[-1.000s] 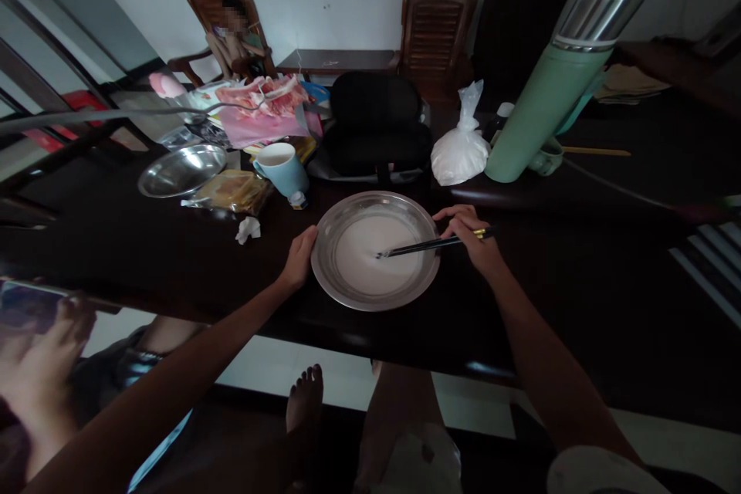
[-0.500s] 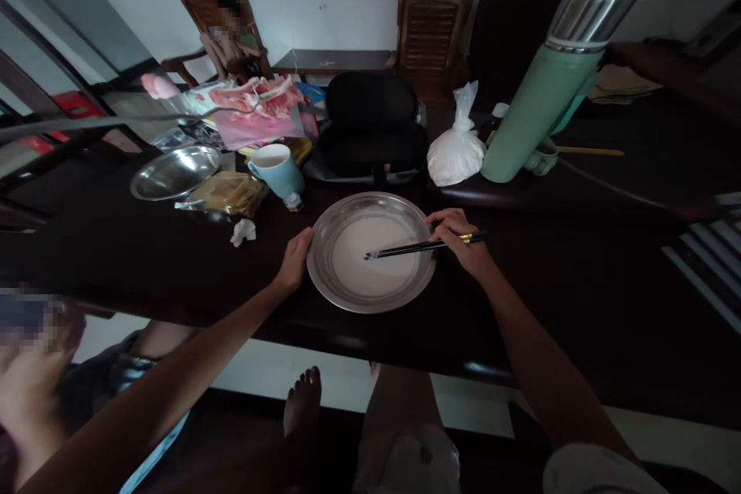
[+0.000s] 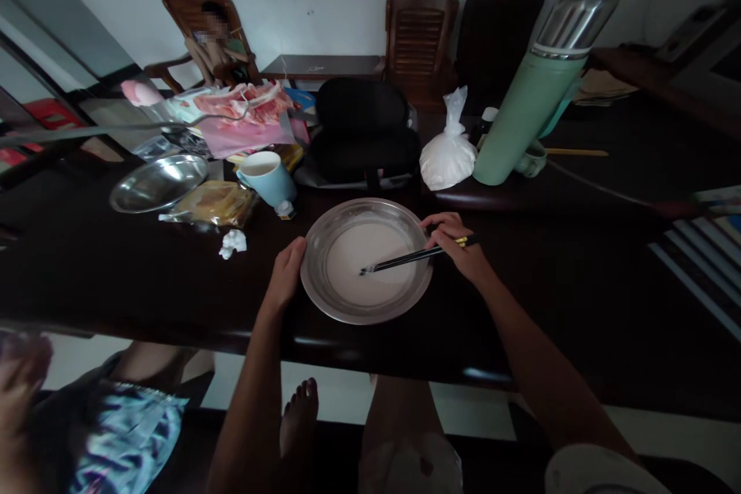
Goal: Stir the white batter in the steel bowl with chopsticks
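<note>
A round metal bowl (image 3: 317, 285) stands on the dark table in front of me, with a whitish liquid (image 3: 370, 243) in it. My left hand (image 3: 285, 270) grips the bowl's left rim. In my right hand (image 3: 455, 241), at the right rim, is a pair of black chopsticks (image 3: 405, 257) with gold bands near the top. Their tips dip into the liquid, a little left of its middle. Beyond the bowl, to the right, sits a knotted clear plastic bag of white powder (image 3: 447, 160).
A green thermos (image 3: 524, 112) stands behind the powder bag. At left are a light-blue mug (image 3: 269, 179), a metal dish (image 3: 156, 184), a packaged item (image 3: 214, 203) and crumpled tissue (image 3: 233, 243). A black case (image 3: 364, 131) lies behind. Another person's hand (image 3: 23, 378) shows at lower left.
The chopstick tips have moved slightly left and toward me in the liquid. My left hand still grips the rim, its forearm now more upright. The whole view has shifted a little.
</note>
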{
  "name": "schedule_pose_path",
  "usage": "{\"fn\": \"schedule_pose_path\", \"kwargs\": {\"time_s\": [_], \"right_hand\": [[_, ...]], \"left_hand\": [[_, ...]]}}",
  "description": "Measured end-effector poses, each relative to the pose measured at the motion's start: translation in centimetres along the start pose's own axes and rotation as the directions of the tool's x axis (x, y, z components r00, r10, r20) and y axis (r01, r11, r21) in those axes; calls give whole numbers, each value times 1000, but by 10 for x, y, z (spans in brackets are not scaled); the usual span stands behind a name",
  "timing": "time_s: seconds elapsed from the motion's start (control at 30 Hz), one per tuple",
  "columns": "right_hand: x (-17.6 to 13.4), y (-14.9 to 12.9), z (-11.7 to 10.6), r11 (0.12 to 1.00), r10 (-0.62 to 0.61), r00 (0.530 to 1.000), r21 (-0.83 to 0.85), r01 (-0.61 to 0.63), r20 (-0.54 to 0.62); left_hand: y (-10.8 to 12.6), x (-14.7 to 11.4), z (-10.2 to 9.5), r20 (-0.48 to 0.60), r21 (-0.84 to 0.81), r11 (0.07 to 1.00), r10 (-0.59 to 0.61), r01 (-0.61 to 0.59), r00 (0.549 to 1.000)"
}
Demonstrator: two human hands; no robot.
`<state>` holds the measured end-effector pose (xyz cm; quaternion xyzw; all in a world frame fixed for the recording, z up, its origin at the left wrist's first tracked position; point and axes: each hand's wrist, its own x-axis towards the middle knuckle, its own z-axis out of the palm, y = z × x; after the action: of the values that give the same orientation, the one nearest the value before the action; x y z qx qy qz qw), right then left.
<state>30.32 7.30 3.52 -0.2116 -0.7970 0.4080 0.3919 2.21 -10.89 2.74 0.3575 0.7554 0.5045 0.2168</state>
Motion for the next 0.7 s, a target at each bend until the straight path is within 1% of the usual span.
{"fn": "schedule_pose_path", "kwargs": {"time_s": [0.1,0.23,0.27,0.33,0.43,0.5,0.57,0.63,0.67,0.7], "right_hand": [[0,3,-1,999,-5,1000,-46,6,22],[1,6,-5,999,15,999,-39,-16,-28],[1,7,-6,999,23,999,-27,-24,-33],[1,6,-7,999,33,999,-14,-33,-8],[2,5,-7,999,36,999,-12,-36,28],[2,5,-8,999,36,999,2,-36,-7],[2,5,-9,999,38,999,22,-37,-32],[1,5,-7,998,41,999,39,-41,-4],[1,4,-6,998,40,999,43,-41,19],[1,3,-5,998,37,998,43,-39,41]], "left_hand": [[4,-11,0,-18,0,1000,4,-4,1000],[8,-14,-2,2,21,1000,4,-4,1000],[9,-12,-3,16,35,999,8,-9,1000],[9,-6,-5,55,61,998,11,-15,998],[8,2,-10,113,95,995,-16,5,994],[7,7,-13,119,134,990,-49,33,992],[9,12,-16,100,170,982,-95,77,990],[12,17,-19,89,184,975,-142,124,986],[14,19,-20,109,181,974,-158,136,981],[17,21,-21,153,172,975,-167,140,974]]}}
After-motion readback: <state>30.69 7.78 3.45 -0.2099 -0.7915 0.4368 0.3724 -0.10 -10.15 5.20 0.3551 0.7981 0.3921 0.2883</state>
